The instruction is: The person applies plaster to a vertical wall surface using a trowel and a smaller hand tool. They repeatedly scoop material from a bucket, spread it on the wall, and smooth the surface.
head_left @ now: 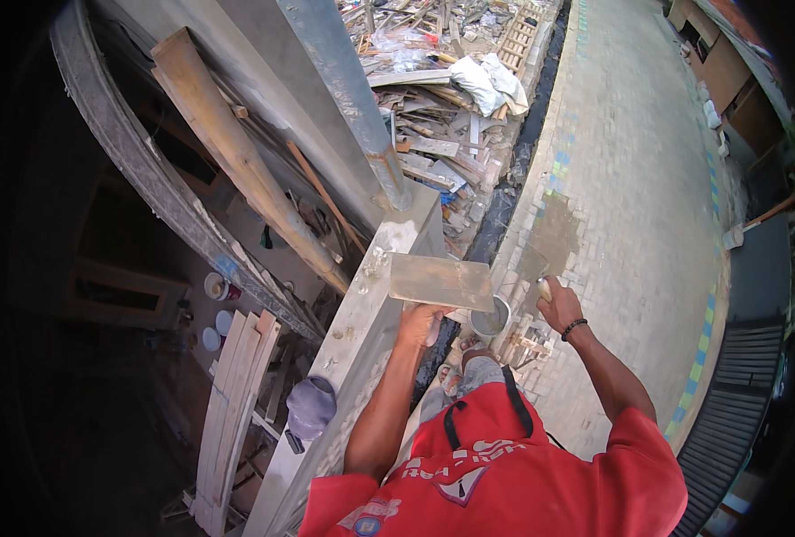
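My left hand point(423, 324) is closed under a flat rectangular plasterer's hawk point(442, 283), grey-brown and nearly level. The hawk sits beside the top of a concrete wall point(358, 309). My right hand point(560, 307) grips a trowel point(544, 288) by its pale handle; its thin blade is hard to make out against the paving. Between the two hands, lower down, stands a round bucket point(491, 318) with grey contents, partly covered by the hawk.
A grey cap point(311, 406) rests on the wall top, and a metal post point(351, 98) rises from it. Planks point(235, 412) lean at the left. A dark drain point(508, 201) runs between rubble point(442, 143) and a paved lane point(630, 215). Small wooden pieces point(527, 347) lie by the bucket.
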The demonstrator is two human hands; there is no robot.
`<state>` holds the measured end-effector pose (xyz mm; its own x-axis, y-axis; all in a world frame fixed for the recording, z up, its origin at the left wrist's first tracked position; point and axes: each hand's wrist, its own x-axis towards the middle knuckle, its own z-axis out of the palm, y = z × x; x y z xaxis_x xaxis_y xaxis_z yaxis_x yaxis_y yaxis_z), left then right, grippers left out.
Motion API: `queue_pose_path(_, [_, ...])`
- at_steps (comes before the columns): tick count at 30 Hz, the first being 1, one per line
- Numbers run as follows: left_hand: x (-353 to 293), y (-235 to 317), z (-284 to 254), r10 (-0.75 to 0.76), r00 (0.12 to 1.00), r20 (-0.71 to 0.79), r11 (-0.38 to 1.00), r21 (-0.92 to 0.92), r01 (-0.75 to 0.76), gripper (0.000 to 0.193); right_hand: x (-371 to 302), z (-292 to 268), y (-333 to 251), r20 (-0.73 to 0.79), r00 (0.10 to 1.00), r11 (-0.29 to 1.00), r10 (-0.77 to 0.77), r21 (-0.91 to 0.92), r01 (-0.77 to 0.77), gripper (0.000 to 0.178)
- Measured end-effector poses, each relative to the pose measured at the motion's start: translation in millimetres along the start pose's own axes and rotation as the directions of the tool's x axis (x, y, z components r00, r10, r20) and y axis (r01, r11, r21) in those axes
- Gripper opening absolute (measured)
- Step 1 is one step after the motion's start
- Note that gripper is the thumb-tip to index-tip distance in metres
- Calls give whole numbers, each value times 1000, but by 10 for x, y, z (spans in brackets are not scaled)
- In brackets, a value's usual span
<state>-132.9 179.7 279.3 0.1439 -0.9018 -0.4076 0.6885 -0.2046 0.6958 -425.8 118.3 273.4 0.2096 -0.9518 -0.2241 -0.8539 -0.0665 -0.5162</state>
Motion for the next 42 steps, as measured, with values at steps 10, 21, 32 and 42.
queue_pose_path(10, [-51, 211, 265, 111, 993, -38, 981, 165, -104, 36, -504, -208, -404, 81, 897, 900, -435, 66, 430, 39])
queue_pose_path(21, [-137, 111, 87, 544, 839, 15, 622, 663, -416, 30, -555, -270, -838, -67, 981, 940, -184, 279, 195, 38])
queue_pose_path(32, [-251, 14, -93, 705, 670, 232, 130, 887, -444, 27, -113, 58, -776, 18, 973, 955, -231, 193, 223, 36])
queue_pose_path(42, [-212, 220, 197, 881, 462, 106, 284, 661, -694, 30, -874, -249, -1507, 109, 828, 796, -550, 368, 481, 37])
